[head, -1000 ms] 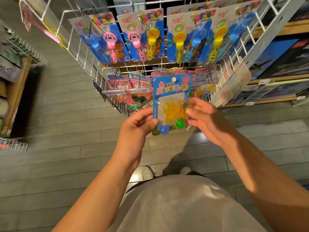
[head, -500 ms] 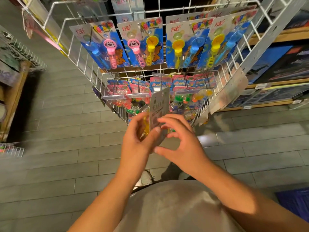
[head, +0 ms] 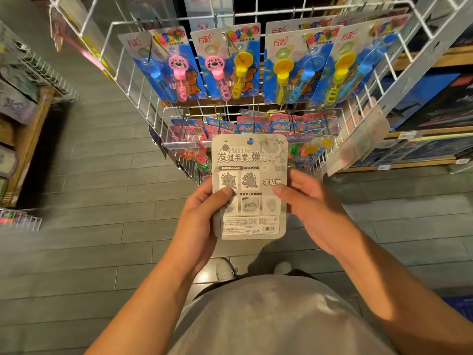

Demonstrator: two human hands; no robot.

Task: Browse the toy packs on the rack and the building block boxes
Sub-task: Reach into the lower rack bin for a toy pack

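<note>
I hold a toy pack (head: 249,160) upright in front of me, its grey printed back facing me. My left hand (head: 202,216) grips its left edge, thumb on the card. My right hand (head: 309,208) holds the right edge, thumb pressed on the card's face. Behind it stands a white wire rack (head: 256,106). Its upper row carries blue bubble-wand packs (head: 230,65), and its lower row holds more small toy packs (head: 302,126). Building block boxes (head: 440,103) sit on wooden shelves at the right.
Grey plank floor (head: 89,201) lies below. Another wooden shelf with a wire basket (head: 33,70) stands at the left. A small wire rack (head: 18,219) juts out at the lower left. My shoes (head: 225,269) show below the pack.
The pack has been turned over: a second ago its colourful front faced me, half a second ago it was edge-on, and its grey back faces me now. Both hands shifted their grip.
</note>
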